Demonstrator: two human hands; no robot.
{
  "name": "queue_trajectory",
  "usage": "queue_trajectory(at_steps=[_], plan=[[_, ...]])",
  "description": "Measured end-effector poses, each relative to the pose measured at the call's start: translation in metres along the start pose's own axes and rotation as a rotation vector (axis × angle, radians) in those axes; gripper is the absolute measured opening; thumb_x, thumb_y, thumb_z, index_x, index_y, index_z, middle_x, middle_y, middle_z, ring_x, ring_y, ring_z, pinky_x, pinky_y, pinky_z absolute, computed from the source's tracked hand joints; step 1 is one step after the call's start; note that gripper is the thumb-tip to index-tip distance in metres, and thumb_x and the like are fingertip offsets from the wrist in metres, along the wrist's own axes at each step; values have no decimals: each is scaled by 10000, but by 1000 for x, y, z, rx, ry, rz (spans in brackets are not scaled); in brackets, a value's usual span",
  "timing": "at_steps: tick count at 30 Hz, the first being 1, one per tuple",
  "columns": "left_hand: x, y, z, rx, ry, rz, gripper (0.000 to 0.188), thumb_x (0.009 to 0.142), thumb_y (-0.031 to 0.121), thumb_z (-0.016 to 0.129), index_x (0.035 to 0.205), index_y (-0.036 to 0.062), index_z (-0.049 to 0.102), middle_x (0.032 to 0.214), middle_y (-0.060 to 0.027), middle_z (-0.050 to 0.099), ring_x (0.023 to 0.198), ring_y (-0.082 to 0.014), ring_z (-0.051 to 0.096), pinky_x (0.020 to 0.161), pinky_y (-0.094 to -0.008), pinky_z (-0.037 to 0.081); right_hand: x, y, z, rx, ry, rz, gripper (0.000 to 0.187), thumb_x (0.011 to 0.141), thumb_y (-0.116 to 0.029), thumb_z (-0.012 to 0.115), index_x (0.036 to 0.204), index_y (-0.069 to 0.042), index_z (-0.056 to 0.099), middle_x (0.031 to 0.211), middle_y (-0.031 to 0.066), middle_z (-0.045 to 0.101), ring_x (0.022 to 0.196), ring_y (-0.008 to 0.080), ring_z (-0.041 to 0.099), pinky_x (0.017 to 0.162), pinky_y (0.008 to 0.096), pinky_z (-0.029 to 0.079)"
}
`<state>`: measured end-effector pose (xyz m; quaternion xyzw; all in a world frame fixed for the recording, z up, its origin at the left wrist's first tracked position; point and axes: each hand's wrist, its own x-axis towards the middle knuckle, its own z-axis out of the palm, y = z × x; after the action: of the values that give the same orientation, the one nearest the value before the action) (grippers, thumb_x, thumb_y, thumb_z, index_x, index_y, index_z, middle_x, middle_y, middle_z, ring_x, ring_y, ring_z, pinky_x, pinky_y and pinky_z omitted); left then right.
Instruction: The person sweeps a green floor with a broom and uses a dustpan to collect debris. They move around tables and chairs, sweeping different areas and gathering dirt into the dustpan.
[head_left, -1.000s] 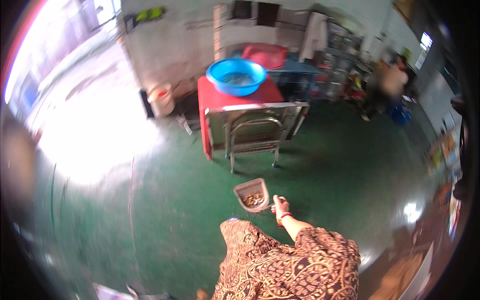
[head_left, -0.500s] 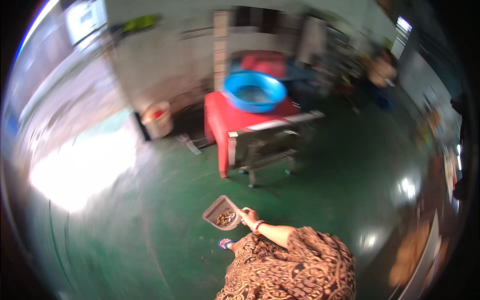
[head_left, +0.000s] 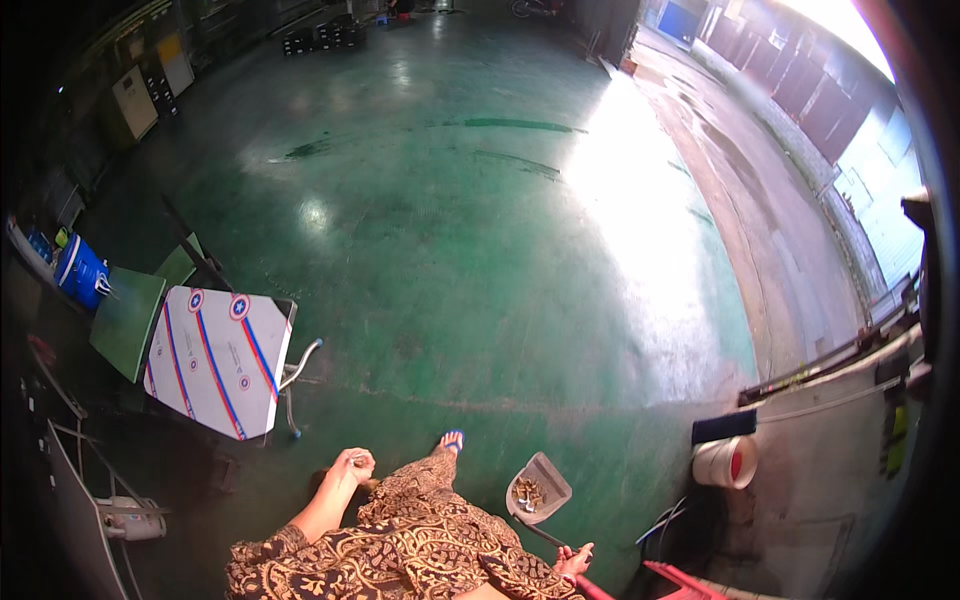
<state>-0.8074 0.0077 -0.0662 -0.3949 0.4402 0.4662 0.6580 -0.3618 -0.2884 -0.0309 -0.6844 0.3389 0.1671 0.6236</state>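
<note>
My right hand point(head_left: 573, 560), low in the view, is closed around the handle of a grey dustpan point(head_left: 546, 478). The pan hangs in front of that hand, its scoop facing up. Inside lies a small heap of brownish debris point(head_left: 528, 495) with a few pale bits. My left hand point(head_left: 355, 465) is curled closed on the other side, in front of my patterned brown clothing point(head_left: 400, 545). What its fingers hold, if anything, cannot be made out. One foot in a blue flip-flop point(head_left: 453, 440) shows between the hands.
A tabletop with striped covering point(head_left: 215, 360) stands at the left, near a blue drum point(head_left: 80, 270). To the right are a white bucket point(head_left: 725, 463) and a dark blue broom head point(head_left: 724, 427). A red table edge point(head_left: 680, 580) shows below. Green floor point(head_left: 420, 280) stretches ahead to a sunlit doorway.
My view has swung round to the left, from the red table with the blue basin to the wide floor. The dustpan stays in my right hand. My left hand has come into view.
</note>
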Motion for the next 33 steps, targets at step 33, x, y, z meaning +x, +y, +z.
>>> queue_trajectory(at_steps=[33], plan=[[162, 70, 681, -417, -241, 195, 322, 739, -86, 525, 532, 104, 368, 486, 8, 403, 403, -91, 426, 390, -196, 396, 7, -171, 1037, -313, -424, -94, 438, 803, -445, 616, 1029, -97, 478, 824, 58, 472, 683, 181, 517, 641, 296, 500]])
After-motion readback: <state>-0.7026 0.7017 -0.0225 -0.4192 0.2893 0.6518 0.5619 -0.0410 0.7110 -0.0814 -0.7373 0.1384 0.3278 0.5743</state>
